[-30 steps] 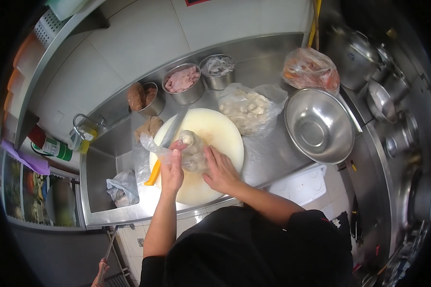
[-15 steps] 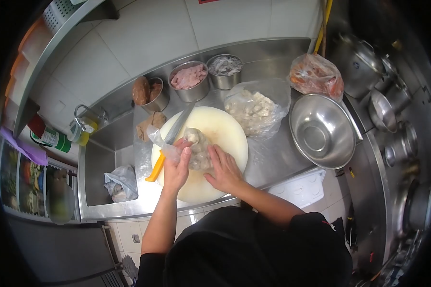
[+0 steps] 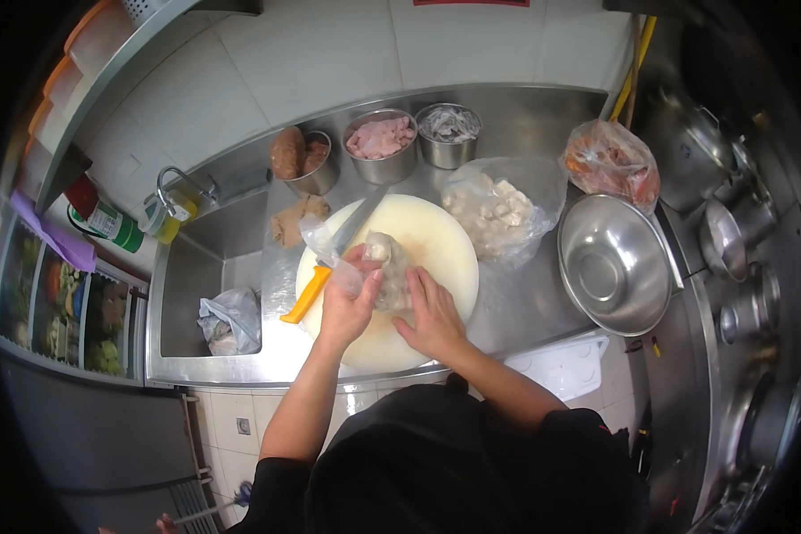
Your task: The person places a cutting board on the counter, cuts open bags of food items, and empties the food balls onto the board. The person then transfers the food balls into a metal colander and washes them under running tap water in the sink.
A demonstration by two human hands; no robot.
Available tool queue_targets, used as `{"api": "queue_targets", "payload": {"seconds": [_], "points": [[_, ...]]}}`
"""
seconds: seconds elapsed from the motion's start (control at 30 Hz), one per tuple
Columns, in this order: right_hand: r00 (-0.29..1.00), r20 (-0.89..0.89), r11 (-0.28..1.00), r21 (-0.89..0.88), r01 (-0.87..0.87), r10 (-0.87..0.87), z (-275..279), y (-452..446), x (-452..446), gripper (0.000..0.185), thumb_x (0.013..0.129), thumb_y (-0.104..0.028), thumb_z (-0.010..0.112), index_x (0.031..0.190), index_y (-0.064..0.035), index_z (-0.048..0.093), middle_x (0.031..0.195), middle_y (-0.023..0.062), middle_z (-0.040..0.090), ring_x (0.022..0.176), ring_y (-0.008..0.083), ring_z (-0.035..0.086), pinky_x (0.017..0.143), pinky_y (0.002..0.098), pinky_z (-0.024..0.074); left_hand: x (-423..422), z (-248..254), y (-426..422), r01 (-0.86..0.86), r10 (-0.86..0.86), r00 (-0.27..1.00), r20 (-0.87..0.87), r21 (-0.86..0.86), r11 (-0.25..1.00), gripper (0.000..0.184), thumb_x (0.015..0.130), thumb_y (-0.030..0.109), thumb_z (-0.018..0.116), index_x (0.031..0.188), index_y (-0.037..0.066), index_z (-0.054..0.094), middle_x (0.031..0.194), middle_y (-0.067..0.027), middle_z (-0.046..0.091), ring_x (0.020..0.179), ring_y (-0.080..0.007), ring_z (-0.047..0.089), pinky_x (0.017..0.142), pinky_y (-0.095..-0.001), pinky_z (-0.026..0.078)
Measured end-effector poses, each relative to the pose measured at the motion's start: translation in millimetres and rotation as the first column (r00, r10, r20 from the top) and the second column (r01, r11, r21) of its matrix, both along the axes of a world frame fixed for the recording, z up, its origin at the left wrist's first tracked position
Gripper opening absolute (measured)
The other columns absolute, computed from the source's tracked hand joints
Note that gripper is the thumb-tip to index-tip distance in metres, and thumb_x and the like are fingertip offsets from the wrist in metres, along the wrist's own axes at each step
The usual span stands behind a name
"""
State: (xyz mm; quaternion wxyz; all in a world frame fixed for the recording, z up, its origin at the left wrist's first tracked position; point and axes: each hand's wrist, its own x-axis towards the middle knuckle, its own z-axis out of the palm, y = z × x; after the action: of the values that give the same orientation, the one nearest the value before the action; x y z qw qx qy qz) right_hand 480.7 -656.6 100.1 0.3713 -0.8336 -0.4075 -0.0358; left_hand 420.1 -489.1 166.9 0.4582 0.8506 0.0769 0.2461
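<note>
1. Shifted rightward in view since the earlier frame, along with one round board [image 3: 436,267].
2. At far left, down to one grey bag [image 3: 230,322] in one sink [image 3: 182,276].
3. Past one knife [image 3: 343,233], grasping one clear bag [image 3: 395,280] over the board with left hand [image 3: 350,301], forearm angled up-right.
4. Touching its right side with open right hand [image 3: 434,319], forearm angled up-left.
5. Beyond, three metal pots [image 3: 383,169]; rightward, two filled bags [image 3: 498,214] and one large bowl [image 3: 610,271].

1 head view (forward, downward)
</note>
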Motion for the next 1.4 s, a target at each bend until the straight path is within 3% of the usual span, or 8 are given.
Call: {"api": "queue_targets", "payload": {"seconds": [0.13, 0.3, 0.47, 0.7, 0.8, 1.0, 1.2, 1.4], "points": [[1.000, 0.023, 1.000, -0.015, 0.014, -0.014, 5.3, 2.1, -2.7, 0.088, 0.075, -0.019, 0.076, 0.148, -0.0026, 0.030, 0.143, 0.0268, 0.036, 0.126, 0.0435, 0.042, 0.107, 0.0490, 0.0342, 8.1, -9.9, 10.6, -0.003, -0.005, 1.000, 0.029, 0.271, 0.963, 0.036, 0.097, 0.019, 0.058, 0.127, 0.000, 0.058, 0.137, -0.0190, 0.054, 0.123, -0.0277, 0.054, 0.104, -0.0352, 0.040], [0.974, -0.227, 0.975, 0.218, 0.040, 0.011, -9.9, 2.7, 25.2, 0.071, 0.074, -0.007, 0.069, 0.140, -0.0031, 0.044, 0.129, 0.0234, 0.052, 0.119, 0.0402, 0.050, 0.104, 0.0458, 0.0399, 13.9, -10.7, 18.0, 0.051, -0.058, 0.998, -0.029, -0.207, 0.977, 0.045, 0.101, 0.027, 0.049, 0.136, -0.001, 0.049, 0.137, -0.0256, 0.052, 0.122, -0.0384, 0.055, 0.102, -0.0400, 0.044], [0.993, -0.085, 0.894, 0.434, 0.110, -0.081, 53.2, -1.8, 53.1, 0.053, 0.078, -0.005, 0.069, 0.128, -0.0011, 0.053, 0.116, 0.0203, 0.060, 0.108, 0.0342, 0.059, 0.095, 0.0411, 0.0470, 25.3, -10.3, 12.3, 0.024, -0.078, 0.997, 0.001, -0.954, 0.300, 0.055, 0.104, 0.040, 0.043, 0.141, 0.000, 0.040, 0.132, -0.0172, 0.055, 0.120, -0.0305, 0.057, 0.094, -0.0455, 0.052], [0.987, 0.161, 0.954, 0.293, -0.064, 0.017, 48.9, 48.5, 90.1, 0.035, 0.076, -0.017, 0.079, 0.107, -0.0055, 0.069, 0.097, 0.0111, 0.068, 0.093, 0.0335, 0.061, 0.083, 0.0402, 0.0493, 7.3, -5.6, 19.4, -0.344, 0.051, 0.914, -0.402, -0.704, 0.622, 0.070, 0.098, 0.036, 0.058, 0.148, 0.000, 0.026, 0.141, -0.0199, 0.048, 0.124, -0.0345, 0.054, 0.094, -0.0477, 0.052], [0.980, 0.123, 0.968, 0.180, -0.176, 0.155, 41.5, 55.9, 95.8, 0.037, 0.077, -0.017, 0.078, 0.111, -0.0056, 0.068, 0.105, 0.0118, 0.068, 0.098, 0.0342, 0.060, 0.086, 0.0405, 0.0488, 9.6, -22.8, 22.8, -0.313, 0.279, 0.947, 0.155, 0.279, 0.908, 0.074, 0.091, 0.027, 0.068, 0.150, 0.005, 0.029, 0.136, -0.0228, 0.051, 0.120, -0.0382, 0.056, 0.097, -0.0451, 0.048], [0.995, 0.028, 0.941, 0.327, 0.083, -0.097, 47.7, 26.9, 73.9, 0.055, 0.081, -0.024, 0.076, 0.128, -0.0011, 0.059, 0.132, 0.0184, 0.056, 0.127, 0.0329, 0.050, 0.108, 0.0403, 0.0398, 36.4, -16.9, 44.4, -0.024, 0.047, 0.988, -0.146, 0.153, 0.988, 0.032, 0.091, 0.024, 0.064, 0.116, 0.004, 0.061, 0.117, -0.0204, 0.062, 0.107, -0.0395, 0.059, 0.090, -0.0441, 0.048], [0.787, -0.605, 0.945, 0.174, 0.276, -0.119, 10.5, 10.7, 101.0, 0.040, 0.083, -0.023, 0.075, 0.116, -0.0021, 0.067, 0.109, 0.0135, 0.066, 0.093, 0.0223, 0.062, 0.084, 0.0344, 0.0501, 44.4, -4.6, 37.9, -0.148, 0.143, 0.972, -0.187, -0.017, 0.989, 0.022, 0.096, 0.025, 0.057, 0.097, 0.003, 0.060, 0.096, -0.0218, 0.065, 0.092, -0.0416, 0.062, 0.080, -0.0466, 0.048], [0.979, -0.198, 0.958, 0.269, 0.095, -0.041, 61.7, 21.6, 114.6, 0.020, 0.087, -0.015, 0.070, 0.102, -0.0019, 0.073, 0.093, 0.0054, 0.068, 0.078, 0.0136, 0.060, 0.073, 0.0271, 0.0489, 53.7, 9.5, 44.5, -0.080, 0.088, 0.993, -0.076, 0.104, 0.991, 0.019, 0.095, 0.022, 0.061, 0.096, 0.003, 0.059, 0.088, -0.0172, 0.066, 0.083, -0.0322, 0.064, 0.075, -0.0397, 0.049]]}}
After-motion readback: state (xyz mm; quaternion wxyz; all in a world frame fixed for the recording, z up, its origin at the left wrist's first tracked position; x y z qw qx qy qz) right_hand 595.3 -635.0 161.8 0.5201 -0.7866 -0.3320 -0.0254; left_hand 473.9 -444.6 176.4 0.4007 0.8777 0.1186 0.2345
